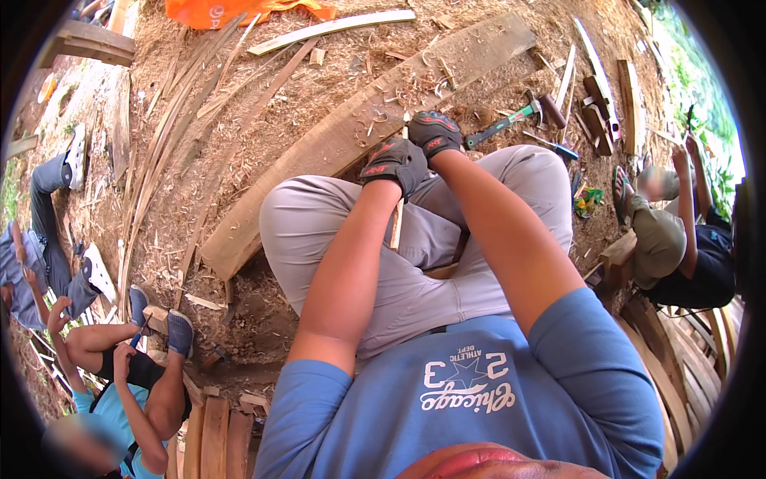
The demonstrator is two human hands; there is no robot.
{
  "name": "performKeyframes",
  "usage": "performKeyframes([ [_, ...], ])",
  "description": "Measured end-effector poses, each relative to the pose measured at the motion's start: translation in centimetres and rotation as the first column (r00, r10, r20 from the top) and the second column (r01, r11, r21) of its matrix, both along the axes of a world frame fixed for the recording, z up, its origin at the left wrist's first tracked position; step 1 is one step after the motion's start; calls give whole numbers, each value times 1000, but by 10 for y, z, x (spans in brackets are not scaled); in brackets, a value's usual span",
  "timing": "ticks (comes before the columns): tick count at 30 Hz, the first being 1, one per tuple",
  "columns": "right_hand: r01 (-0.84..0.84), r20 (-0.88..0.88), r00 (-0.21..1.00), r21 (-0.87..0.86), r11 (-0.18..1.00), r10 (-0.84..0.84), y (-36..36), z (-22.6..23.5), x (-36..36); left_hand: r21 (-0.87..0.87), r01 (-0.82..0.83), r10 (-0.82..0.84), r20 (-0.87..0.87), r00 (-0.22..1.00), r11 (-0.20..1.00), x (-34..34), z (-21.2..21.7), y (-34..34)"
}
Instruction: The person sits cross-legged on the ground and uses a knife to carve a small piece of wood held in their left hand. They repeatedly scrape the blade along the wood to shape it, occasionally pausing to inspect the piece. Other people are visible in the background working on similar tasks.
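Note:
My left hand [394,166], in a black and grey work glove with red marks, is closed around a thin pale wooden strip [396,227]. One end of the strip hangs down over my lap, and a narrow tip shows just beyond my knuckles. My right hand [434,132], gloved alike, is closed right beside the left and slightly farther out; what its fingers hold is hidden. Both hands are above my crossed legs, at the near edge of a long, broad wooden plank [319,148] strewn with curled shavings.
Right of my hands lie a green-handled hammer [507,124], a blue-handled tool [554,146] and wooden hand planes [597,120]. Long thin strips [152,168] cover the shaving-littered ground at left. An orange bag [215,12] lies at the far side. People sit at left and right.

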State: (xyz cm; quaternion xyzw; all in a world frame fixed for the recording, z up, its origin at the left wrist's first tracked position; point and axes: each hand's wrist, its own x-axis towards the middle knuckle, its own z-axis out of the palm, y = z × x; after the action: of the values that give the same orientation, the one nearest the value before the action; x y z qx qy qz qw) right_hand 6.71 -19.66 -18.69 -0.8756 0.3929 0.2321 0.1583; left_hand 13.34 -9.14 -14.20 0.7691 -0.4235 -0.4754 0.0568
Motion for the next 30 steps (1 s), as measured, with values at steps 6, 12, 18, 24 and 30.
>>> performKeyframes([
  [6,135,34,990,25,991,-136,-7,-26,-3,44,-252,253,-17,967,967,-6,41,-6],
  [12,289,33,953,185,939,-300,-3,-13,6,28,-306,305,42,951,952,-13,3,1],
  [18,116,71,990,107,987,-124,-14,-43,-11,21,-263,263,13,965,965,-13,10,-1],
  [24,-112,28,994,155,981,109,-31,-51,-18,2,-159,159,20,987,987,-8,-4,-2],
  [30,-188,115,978,115,975,175,-8,-17,-21,-78,196,-174,233,957,977,-6,-21,1],
])
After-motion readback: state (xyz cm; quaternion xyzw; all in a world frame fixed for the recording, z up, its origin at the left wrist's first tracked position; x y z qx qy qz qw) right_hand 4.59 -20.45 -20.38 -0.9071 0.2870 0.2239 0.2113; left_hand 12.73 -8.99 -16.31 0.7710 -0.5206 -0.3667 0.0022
